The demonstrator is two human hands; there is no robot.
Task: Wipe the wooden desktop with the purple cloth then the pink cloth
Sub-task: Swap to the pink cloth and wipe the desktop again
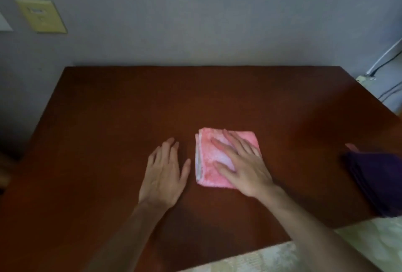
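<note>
Counter (108,108): wide bare wood toward 12 and 9 o'clock; far edge meets wall. Two cloths. Pink cloth (208,158) folded square at centre, right hand (241,167) flat on it, fingers spread, no closed grip. Left hand (163,176) open, palm down on wood just beside cloth (at its 9 o'clock). Purple cloth (376,184) at 3 o'clock near counter's right edge, cut off by frame, dark, folds hard to read.
</note>
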